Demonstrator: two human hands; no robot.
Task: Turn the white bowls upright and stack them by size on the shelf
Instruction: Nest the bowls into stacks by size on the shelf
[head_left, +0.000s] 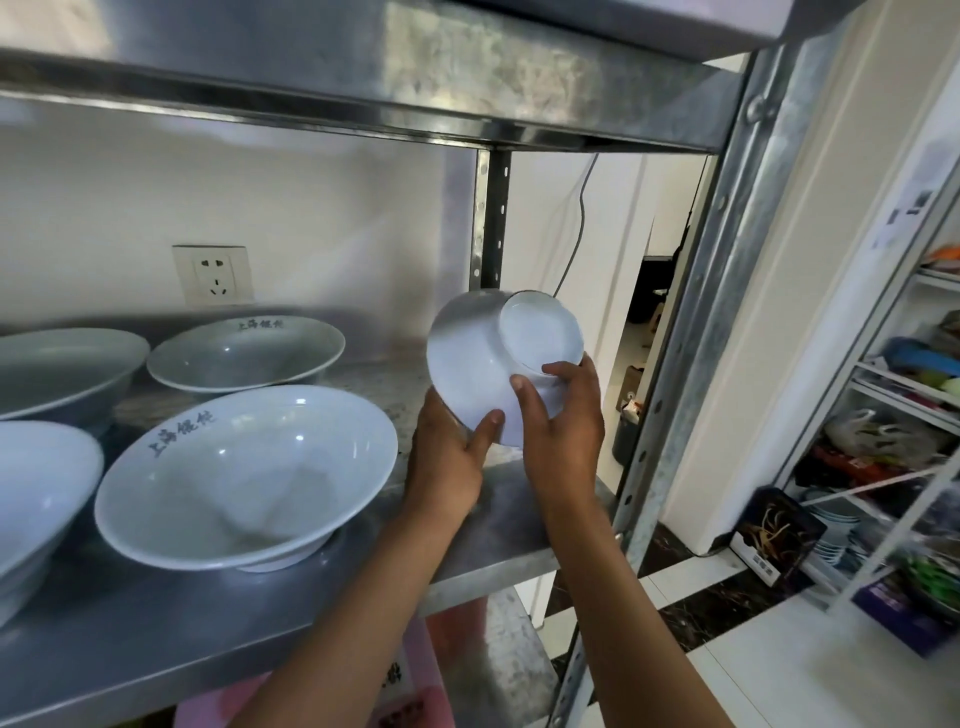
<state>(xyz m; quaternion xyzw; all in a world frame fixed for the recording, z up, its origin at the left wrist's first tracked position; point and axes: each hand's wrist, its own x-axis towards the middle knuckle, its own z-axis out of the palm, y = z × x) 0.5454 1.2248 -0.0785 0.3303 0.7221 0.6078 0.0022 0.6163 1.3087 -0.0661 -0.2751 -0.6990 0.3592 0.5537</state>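
A small white bowl (475, 358) is held in the air above the right end of the steel shelf (498, 499), tipped on its side so its foot ring faces me. My left hand (449, 457) grips its lower rim from below. My right hand (563, 415) grips its base, thumb and fingers on the foot. A large white bowl (244, 467) with grey lettering stands upright at the front of the shelf. Another wide bowl (247, 353) stands upright behind it. Two more large bowls (67, 369) (36, 483) sit at the left, cut off by the frame.
A shelf board (363, 88) runs overhead and a steel upright post (691, 332) stands right of the hands. A wall socket (213, 275) is behind the bowls. A white rack (893, 415) with dishes and bags stands at the far right, a dark box (776, 535) at its foot.
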